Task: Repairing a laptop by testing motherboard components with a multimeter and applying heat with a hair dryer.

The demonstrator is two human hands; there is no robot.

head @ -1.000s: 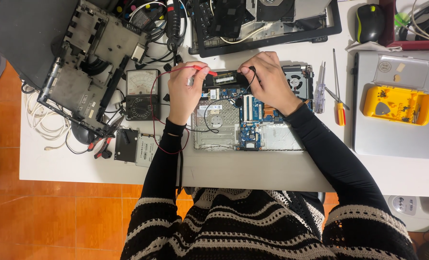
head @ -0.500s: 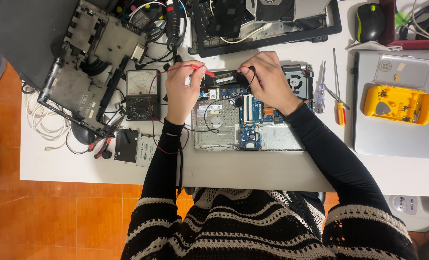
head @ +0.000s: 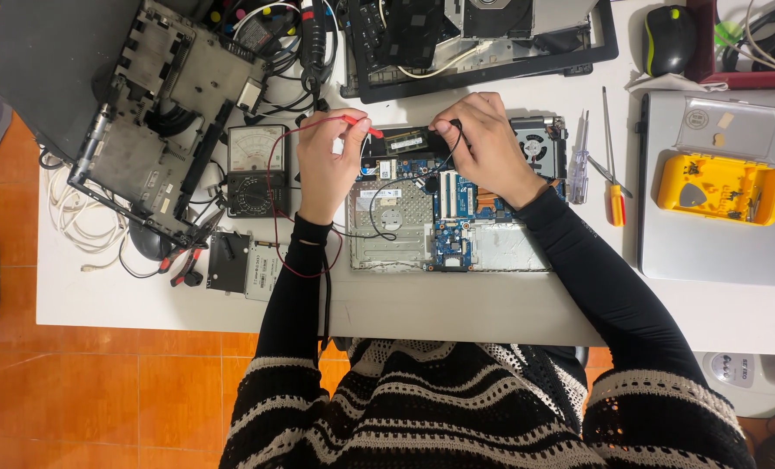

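The left hand (head: 328, 165) is pinching a red probe (head: 353, 122), its tip pointing toward 3 o'clock at the top edge of the open laptop board (head: 453, 213). The right hand (head: 483, 148) is pinching a black probe (head: 451, 130) on the same edge, just beside the red tip. The board is lying in the middle of the white worktop (head: 457, 304). A meter (head: 257, 169) is sitting at 9 o'clock from the left hand, and screwdrivers (head: 609, 165) are lying at 3 o'clock from the right hand.
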